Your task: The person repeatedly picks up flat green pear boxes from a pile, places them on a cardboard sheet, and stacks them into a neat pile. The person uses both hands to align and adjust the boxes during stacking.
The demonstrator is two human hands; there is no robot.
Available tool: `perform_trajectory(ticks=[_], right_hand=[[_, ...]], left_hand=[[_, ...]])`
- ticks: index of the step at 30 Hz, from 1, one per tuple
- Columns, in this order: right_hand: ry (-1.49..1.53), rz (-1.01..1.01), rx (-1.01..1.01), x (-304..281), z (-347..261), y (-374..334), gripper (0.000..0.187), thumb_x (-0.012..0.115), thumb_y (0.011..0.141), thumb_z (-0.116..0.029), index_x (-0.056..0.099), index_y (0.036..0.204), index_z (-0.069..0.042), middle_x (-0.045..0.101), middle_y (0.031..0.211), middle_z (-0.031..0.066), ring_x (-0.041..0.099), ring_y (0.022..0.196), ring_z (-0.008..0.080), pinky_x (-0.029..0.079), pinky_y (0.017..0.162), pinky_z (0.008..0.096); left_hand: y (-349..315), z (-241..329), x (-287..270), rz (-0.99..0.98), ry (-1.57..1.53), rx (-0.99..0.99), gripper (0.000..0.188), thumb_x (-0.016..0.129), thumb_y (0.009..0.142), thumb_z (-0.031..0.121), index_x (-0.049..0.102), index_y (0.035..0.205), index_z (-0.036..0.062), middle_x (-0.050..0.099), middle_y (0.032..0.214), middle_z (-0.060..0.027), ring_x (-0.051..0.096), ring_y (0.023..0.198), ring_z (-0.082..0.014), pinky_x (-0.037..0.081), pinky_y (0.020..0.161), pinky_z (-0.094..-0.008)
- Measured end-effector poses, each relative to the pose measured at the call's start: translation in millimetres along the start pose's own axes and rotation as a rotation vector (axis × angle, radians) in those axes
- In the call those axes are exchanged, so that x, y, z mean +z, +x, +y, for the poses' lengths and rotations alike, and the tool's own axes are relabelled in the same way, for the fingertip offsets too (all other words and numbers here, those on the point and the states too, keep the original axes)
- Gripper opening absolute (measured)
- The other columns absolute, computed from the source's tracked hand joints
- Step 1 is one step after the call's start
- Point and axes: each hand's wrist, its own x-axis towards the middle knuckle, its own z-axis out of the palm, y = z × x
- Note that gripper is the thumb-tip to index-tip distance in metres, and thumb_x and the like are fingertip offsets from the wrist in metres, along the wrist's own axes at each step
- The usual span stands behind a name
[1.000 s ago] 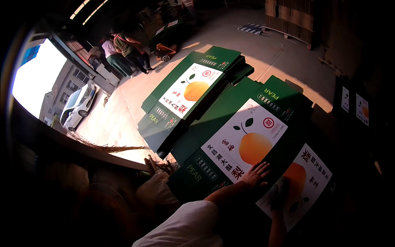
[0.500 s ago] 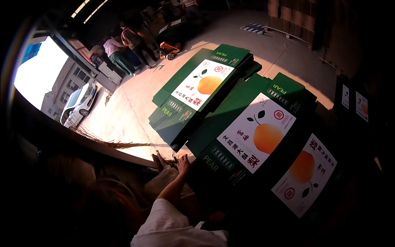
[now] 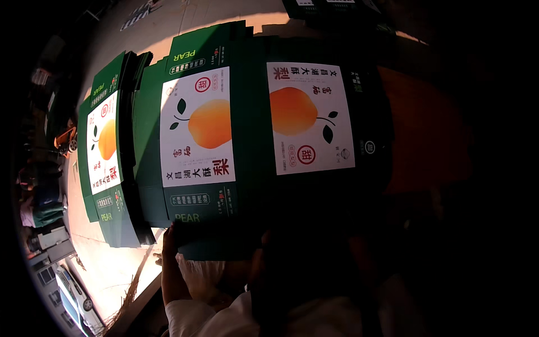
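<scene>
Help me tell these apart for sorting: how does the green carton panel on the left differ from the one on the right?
The left carton panel lies in light; the right carton panel is mostly shadowed. The left panel's orange fruit has its leaves to the left; the right panel's leaves sit to the right, its print turned the other way. Both are flat, green, with white labels.

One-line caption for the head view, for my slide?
Left hand grips the near edge of a flattened green fruit carton lifted over similar stacked cartons; right hand hidden in shadow.

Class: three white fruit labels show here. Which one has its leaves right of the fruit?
The rightmost label; on the other two, leaves sit left.
</scene>
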Motion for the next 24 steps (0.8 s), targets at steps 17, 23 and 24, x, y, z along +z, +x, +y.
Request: perform_trajectory(ticks=[17,23,24], right_hand=[[-0.489,0.407,-0.474,-7,-35,13,0.045,0.065,0.089,-0.04,0.059,0.118,-0.005,0.063,0.105,0.0113,0.062,0.095,0.0266,0.05,0.082,0.0413],[-1.384,0.64,-0.657,-1,-160,35,0.055,0.058,0.09,-0.045,0.057,0.121,0.0,0.061,0.117,0.02,0.059,0.108,0.0351,0.045,0.093,0.0449],[-1.352,0.608,-0.591,-3,-174,43,0.057,0.057,0.089,-0.046,0.057,0.123,0.0,0.06,0.121,0.021,0.058,0.111,0.0363,0.045,0.094,0.045]], left_hand=[[20,15,16,0.02,0.656,0.017,0.092,0.028,0.092,0.074,0.062,0.119,-0.007,0.068,0.105,-0.0238,0.065,0.101,-0.0324,0.048,0.087,-0.0404],[51,5,-10,0.159,0.969,0.096,0.092,0.024,0.091,0.075,0.069,0.105,-0.0044,0.069,0.093,-0.0277,0.065,0.097,-0.0412,0.049,0.084,-0.046],[49,3,-8,0.197,0.99,0.144,0.089,0.026,0.092,0.073,0.07,0.101,-0.0041,0.069,0.089,-0.0272,0.066,0.093,-0.0411,0.049,0.082,-0.0468]])
